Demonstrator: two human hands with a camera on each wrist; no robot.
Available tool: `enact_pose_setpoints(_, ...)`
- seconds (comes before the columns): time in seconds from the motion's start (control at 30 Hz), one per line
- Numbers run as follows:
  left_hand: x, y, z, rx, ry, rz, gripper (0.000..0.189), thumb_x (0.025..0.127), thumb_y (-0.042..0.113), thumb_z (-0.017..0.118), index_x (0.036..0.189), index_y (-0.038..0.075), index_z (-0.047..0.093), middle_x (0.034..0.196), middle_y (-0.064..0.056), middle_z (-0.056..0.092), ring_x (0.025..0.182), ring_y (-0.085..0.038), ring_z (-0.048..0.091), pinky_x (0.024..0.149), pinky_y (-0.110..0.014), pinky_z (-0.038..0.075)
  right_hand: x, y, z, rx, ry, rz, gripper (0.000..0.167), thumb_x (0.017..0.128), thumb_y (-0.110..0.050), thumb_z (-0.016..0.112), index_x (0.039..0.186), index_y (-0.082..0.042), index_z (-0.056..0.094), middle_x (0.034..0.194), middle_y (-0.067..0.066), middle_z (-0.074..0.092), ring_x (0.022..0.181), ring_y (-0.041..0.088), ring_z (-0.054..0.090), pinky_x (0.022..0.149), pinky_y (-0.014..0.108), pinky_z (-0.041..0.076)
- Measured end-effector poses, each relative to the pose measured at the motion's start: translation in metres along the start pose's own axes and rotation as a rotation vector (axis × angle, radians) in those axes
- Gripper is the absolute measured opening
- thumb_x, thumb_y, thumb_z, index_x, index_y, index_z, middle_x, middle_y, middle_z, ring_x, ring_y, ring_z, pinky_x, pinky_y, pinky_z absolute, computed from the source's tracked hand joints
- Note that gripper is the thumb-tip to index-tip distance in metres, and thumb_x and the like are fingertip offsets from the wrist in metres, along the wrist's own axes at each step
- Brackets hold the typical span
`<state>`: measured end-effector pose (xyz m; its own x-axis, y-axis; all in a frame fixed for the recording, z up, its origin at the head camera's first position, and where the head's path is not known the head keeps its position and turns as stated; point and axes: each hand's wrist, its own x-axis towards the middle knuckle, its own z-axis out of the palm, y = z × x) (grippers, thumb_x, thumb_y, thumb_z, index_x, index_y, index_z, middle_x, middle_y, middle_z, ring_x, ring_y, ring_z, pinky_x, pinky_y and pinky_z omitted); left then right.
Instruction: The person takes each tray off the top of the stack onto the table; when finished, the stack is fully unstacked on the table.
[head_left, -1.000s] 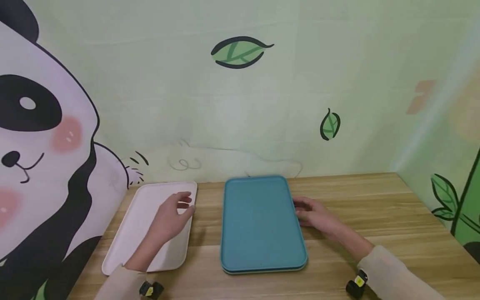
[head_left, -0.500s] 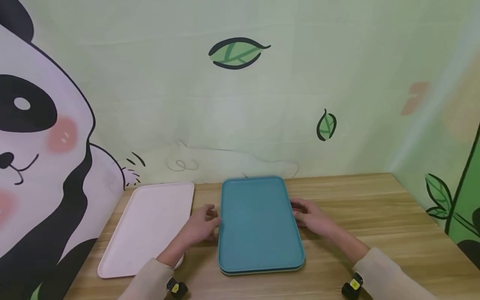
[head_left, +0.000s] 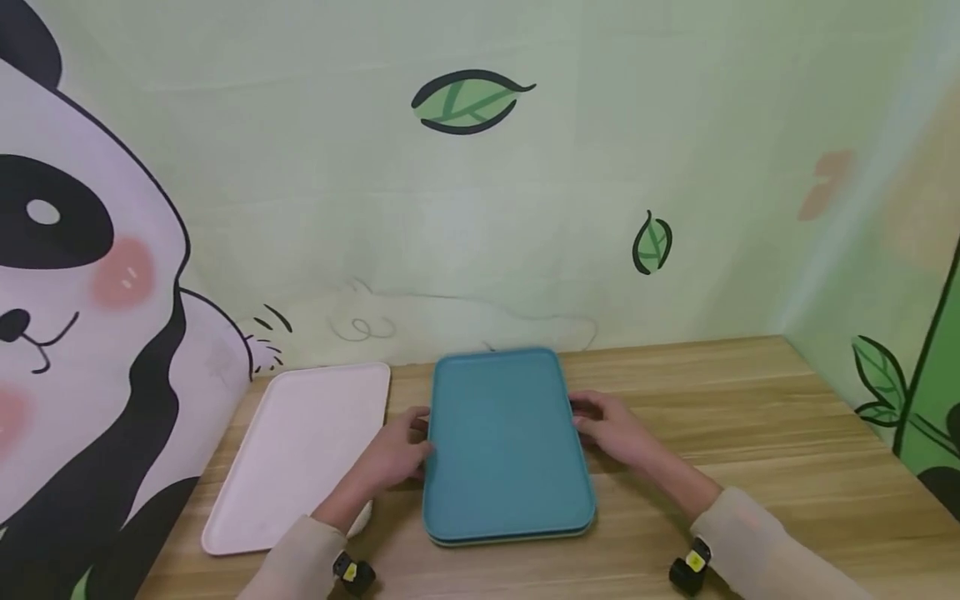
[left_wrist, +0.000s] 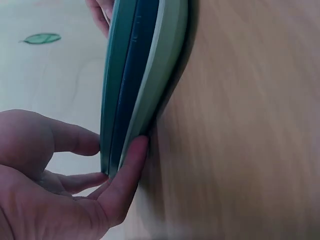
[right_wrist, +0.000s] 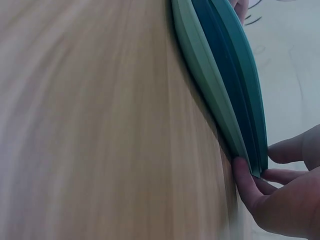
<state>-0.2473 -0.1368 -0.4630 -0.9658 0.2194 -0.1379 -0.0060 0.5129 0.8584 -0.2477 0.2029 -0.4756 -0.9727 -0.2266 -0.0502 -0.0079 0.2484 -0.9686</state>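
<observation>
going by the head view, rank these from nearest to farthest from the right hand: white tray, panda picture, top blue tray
1. Top blue tray: immediately left of the right hand, at its fingers.
2. White tray: farther left, beyond the blue tray.
3. Panda picture: far left.

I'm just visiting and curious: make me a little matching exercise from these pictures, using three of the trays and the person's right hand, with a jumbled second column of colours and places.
Column one
1. Top tray of the stack
2. Bottom tray of the stack
3. Separate tray lying on its own
4. Right hand

Column two
A. Pinkish white
B. At the stack's edge farther from the separate tray
C. Teal blue
D. Pale green

Right pairs: 1-C, 2-D, 3-A, 4-B
</observation>
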Motion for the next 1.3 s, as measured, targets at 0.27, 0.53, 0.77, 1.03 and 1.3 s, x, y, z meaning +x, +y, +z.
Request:
enact_pose_setpoints(0.27,-0.005,-0.005,-0.029,0.340,0.119,0.021,0.050,0.085,0.006,0.058,0.133,-0.003,0.048,0.115,-0.016,0.060,0.102,-0.028,0.059,0.077,-0.038,0.052,0.014,-0.011,0.032,0.060,0.001,-0.004,0.042,0.092,0.004,0.053,0.132,0.007,0.046,0.124,0.022,0.054,0.109,0.029,0.055,0.083,0.036,0.051)
enact_pose_setpoints(0.53,-0.011,-0.008,-0.045,0.432,0.143,0.046,0.048,0.083,0.008,0.064,0.127,-0.006,0.053,0.107,-0.016,0.063,0.097,-0.026,0.061,0.072,-0.036,0.053,0.026,-0.015,0.046,0.056,0.020,-0.017,0.042,0.092,0.004,0.053,0.133,0.008,0.045,0.126,0.023,0.053,0.110,0.031,0.055,0.084,0.039,0.051)
enact_pose_setpoints(0.77,-0.010,-0.013,-0.057,0.367,0.142,-0.004,0.046,0.083,0.007,0.064,0.127,-0.003,0.054,0.100,-0.013,0.061,0.086,-0.022,0.061,0.064,-0.032,0.053,0.035,-0.015,0.056,0.101,0.016,-0.022,0.040,0.090,0.005,0.055,0.130,0.008,0.048,0.122,0.024,0.055,0.105,0.031,0.058,0.081,0.038,0.052)
enact_pose_setpoints(1.03,-0.009,-0.023,-0.063,0.205,0.133,-0.103,0.047,0.082,0.004,0.061,0.128,-0.001,0.051,0.099,-0.012,0.056,0.073,-0.018,0.060,0.060,-0.030,0.054,0.038,-0.016,0.068,0.055,0.035,-0.010,0.041,0.090,0.004,0.056,0.130,0.005,0.051,0.120,0.018,0.057,0.104,0.027,0.059,0.079,0.035,0.053)
enact_pose_setpoints(1.3,-0.002,-0.029,-0.061,0.190,0.136,-0.120,0.047,0.082,0.005,0.061,0.128,0.002,0.051,0.099,-0.010,0.055,0.072,-0.018,0.059,0.060,-0.030,0.053,0.032,-0.019,0.073,-0.187,0.130,-0.001,0.046,0.083,-0.009,0.070,0.126,-0.001,0.055,0.097,0.009,0.059,0.085,0.019,0.058,0.069,0.030,0.052)
